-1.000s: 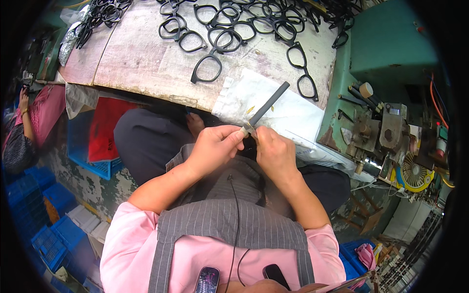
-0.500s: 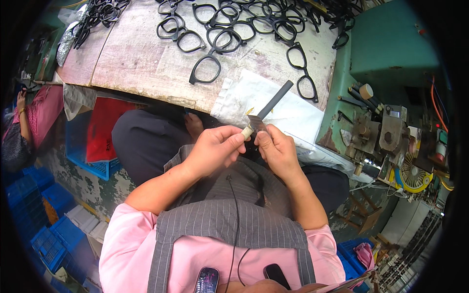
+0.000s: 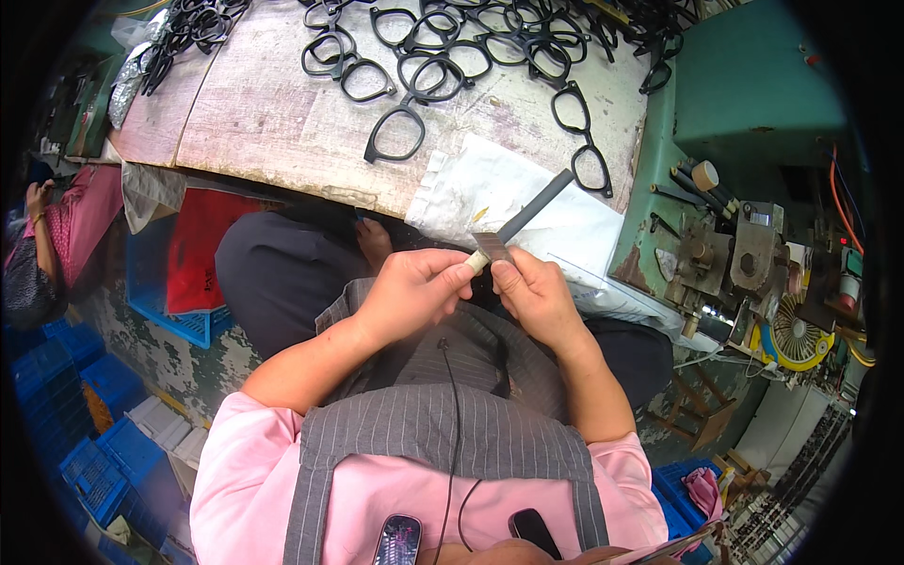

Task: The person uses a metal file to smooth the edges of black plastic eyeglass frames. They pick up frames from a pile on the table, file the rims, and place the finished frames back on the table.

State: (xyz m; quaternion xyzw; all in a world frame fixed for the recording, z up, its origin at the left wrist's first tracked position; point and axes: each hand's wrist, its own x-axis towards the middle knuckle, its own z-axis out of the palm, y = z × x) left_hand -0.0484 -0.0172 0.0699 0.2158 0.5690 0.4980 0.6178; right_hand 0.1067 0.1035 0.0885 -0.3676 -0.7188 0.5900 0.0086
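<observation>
My left hand [image 3: 428, 282] is closed, thumb and fingers pinching a pale, stubby cylinder [image 3: 478, 261]. Across its far end lies a thin flat metal blade [image 3: 492, 247], gripped between the thumb and curled fingers of my right hand [image 3: 532, 290]. Beyond the blade a dark grey rod [image 3: 537, 204] slants up to the right, over a white sheet [image 3: 480, 179] at the table's edge. Whether rod and cylinder are one piece is hidden behind the blade. Both hands are close together above my lap, in front of the table.
Black eyeglass frames [image 3: 395, 135] lie in heaps over the worn table [image 3: 254, 113]. On the right stands a green machine [image 3: 753, 75] with metal fixtures, and a small yellow fan [image 3: 799, 334]. Blue crates [image 3: 141, 461] fill the lower left. Another person [image 3: 80, 226] sits at far left.
The dark rod's tip has shifted slightly right and down. The metal blade has tilted and moved a little left over the pale cylinder. My hands have barely moved.
</observation>
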